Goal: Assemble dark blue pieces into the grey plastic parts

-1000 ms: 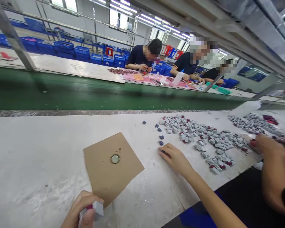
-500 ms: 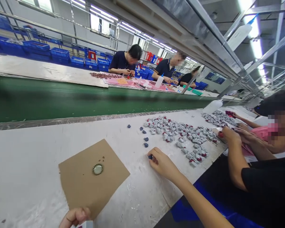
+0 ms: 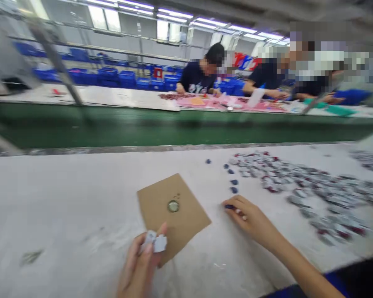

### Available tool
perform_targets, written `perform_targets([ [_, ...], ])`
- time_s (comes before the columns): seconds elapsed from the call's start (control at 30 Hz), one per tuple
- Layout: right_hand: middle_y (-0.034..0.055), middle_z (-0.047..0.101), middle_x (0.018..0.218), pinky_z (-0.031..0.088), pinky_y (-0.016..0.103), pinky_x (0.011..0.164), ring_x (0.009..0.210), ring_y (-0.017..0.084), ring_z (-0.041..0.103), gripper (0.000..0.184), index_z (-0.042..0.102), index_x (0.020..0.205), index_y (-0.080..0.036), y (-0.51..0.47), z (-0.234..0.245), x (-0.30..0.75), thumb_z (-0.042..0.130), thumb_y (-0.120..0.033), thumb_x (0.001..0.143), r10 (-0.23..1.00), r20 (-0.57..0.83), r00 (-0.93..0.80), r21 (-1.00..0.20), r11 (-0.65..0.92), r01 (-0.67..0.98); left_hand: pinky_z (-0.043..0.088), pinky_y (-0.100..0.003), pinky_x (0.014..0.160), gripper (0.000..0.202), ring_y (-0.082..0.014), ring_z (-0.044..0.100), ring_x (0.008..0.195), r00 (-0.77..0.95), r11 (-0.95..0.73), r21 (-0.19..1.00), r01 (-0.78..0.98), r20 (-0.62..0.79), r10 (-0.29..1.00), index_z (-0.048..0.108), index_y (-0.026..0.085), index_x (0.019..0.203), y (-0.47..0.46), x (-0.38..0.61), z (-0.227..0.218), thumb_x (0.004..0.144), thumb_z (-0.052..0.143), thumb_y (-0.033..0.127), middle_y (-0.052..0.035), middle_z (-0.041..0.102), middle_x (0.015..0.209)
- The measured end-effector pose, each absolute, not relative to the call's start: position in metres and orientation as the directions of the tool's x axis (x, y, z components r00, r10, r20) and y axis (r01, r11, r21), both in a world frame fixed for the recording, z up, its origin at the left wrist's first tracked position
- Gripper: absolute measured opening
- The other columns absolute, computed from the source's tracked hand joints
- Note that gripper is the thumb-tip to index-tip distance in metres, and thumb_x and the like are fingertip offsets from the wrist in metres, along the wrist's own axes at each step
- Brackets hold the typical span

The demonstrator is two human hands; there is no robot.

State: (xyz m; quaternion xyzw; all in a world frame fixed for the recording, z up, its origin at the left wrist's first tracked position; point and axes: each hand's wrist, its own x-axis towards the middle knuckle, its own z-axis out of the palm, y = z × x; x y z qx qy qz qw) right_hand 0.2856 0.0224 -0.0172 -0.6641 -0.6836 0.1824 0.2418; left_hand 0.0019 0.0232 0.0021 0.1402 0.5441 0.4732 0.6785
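My left hand (image 3: 139, 263) grips a small grey-white block-like piece (image 3: 157, 242) between thumb and fingers, over the lower corner of a brown cardboard sheet (image 3: 158, 194). On the cardboard lies a round bottle-cap-like disc (image 3: 173, 206) with a ridged rim, and several tiny bits lie beside it. To the right of the sheet, my right hand (image 3: 247, 215) pinches a small dark blue piece (image 3: 229, 207) close to the table top. Several similar dark blue lumps (image 3: 234, 182) form a loose row just beyond that hand. Motion blurs the fine detail.
Many grey-white pieces with dark red parts (image 3: 298, 178) are spread over the right of the white table (image 3: 65, 198). Beyond its far edge runs a green belt (image 3: 143, 128). Co-workers (image 3: 199, 76) sit at the opposite bench, with blue bins (image 3: 127, 78) behind them.
The view has swung right and levelled out. My left hand has come up into view with the grey-white piece. My right hand still pinches the dark blue piece.
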Motion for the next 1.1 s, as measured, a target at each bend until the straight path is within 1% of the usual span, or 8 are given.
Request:
perform_targets([
  [0.07,0.0079,0.061,0.090,0.054,0.033,0.061,0.073,0.019,0.062,0.018,0.059,0.093,-0.020,0.027,-0.019,0.282,0.043,-0.026,0.085,0.996,0.083,-0.014,-0.610,0.062,0.790,0.051,-0.022,0.067,0.040,-0.0154,0.061,0.078,-0.013,0.450,0.679,-0.580,-0.560,0.828,0.068,0.022,0.076,0.023,0.006,0.002,0.049,0.083,0.046,-0.0011,0.070,0.083],
  [0.13,0.0071,0.063,0.093,0.055,0.033,0.065,0.076,0.019,0.064,0.018,0.059,0.092,-0.022,0.032,-0.018,0.276,0.045,-0.029,0.085,0.998,0.058,-0.016,-0.649,0.050,0.759,0.046,-0.015,0.051,0.036,-0.0079,0.055,0.057,-0.041,0.409,0.679,-0.610,-0.543,0.839,0.070,0.018,0.072,0.023,0.006,0.000,0.048,0.086,0.039,0.0011,0.065,0.065],
  [0.2,0.0070,0.064,0.096,0.056,0.033,0.068,0.081,0.020,0.065,0.020,0.059,0.095,-0.023,0.035,-0.014,0.266,0.047,-0.034,0.084,1.000,0.023,-0.013,-0.685,0.026,0.728,0.043,-0.013,0.044,0.035,-0.0059,0.051,0.050,-0.091,0.392,0.669,-0.631,-0.566,0.819,0.071,0.017,0.069,0.023,0.003,-0.001,0.043,0.088,0.035,0.0025,0.062,0.056],
  [0.33,0.0075,0.068,0.094,0.058,0.033,0.067,0.082,0.021,0.066,0.028,0.061,0.101,-0.022,0.045,-0.002,0.236,0.055,-0.041,0.080,0.999,-0.034,0.011,-0.748,-0.033,0.663,0.049,-0.014,0.046,0.038,-0.0094,0.060,0.054,-0.122,0.396,0.650,-0.648,-0.602,0.789,0.072,0.016,0.064,0.023,-0.003,-0.001,0.035,0.090,0.032,-0.0009,0.067,0.057],
  [0.5,0.0051,0.069,0.091,0.056,0.034,0.072,0.082,0.020,0.065,0.020,0.066,0.095,-0.024,0.065,0.010,0.203,0.056,-0.036,0.081,0.995,-0.035,-0.098,-0.818,0.028,0.574,0.051,-0.013,0.048,0.038,-0.0103,0.063,0.055,-0.135,0.377,0.687,-0.621,-0.568,0.812,0.070,0.016,0.063,0.024,-0.007,-0.008,0.036,0.090,0.034,-0.0010,0.069,0.056],
  [0.63,0.0056,0.066,0.096,0.054,0.032,0.065,0.083,0.019,0.063,0.020,0.067,0.097,-0.025,0.077,0.010,0.188,0.052,-0.029,0.084,0.982,0.067,-0.178,-0.788,0.161,0.594,0.052,-0.014,0.049,0.036,-0.0111,0.063,0.055,-0.144,0.340,0.713,-0.613,-0.524,0.840,0.069,0.017,0.063,0.024,-0.007,-0.013,0.039,0.089,0.034,-0.0014,0.070,0.060],
  [0.77,0.0060,0.064,0.094,0.052,0.032,0.060,0.078,0.018,0.062,0.021,0.067,0.098,-0.024,0.083,0.001,0.177,0.051,-0.026,0.084,0.985,0.086,-0.151,-0.764,0.163,0.625,0.051,-0.015,0.047,0.036,-0.0083,0.058,0.045,-0.108,0.357,0.700,-0.618,-0.525,0.844,0.071,0.017,0.072,0.024,-0.009,-0.013,0.046,0.087,0.037,-0.0016,0.069,0.056],
  [1.1,0.0046,0.059,0.088,0.051,0.030,0.064,0.076,0.016,0.058,0.023,0.059,0.104,-0.022,0.086,-0.006,0.173,0.050,-0.019,0.083,0.979,0.116,-0.165,-0.745,0.196,0.637,0.054,-0.021,0.055,0.029,-0.0144,0.063,0.063,-0.037,0.361,0.706,-0.609,-0.481,0.876,0.066,0.017,0.076,0.023,-0.012,-0.017,0.059,0.081,0.034,-0.0041,0.071,0.073],
])
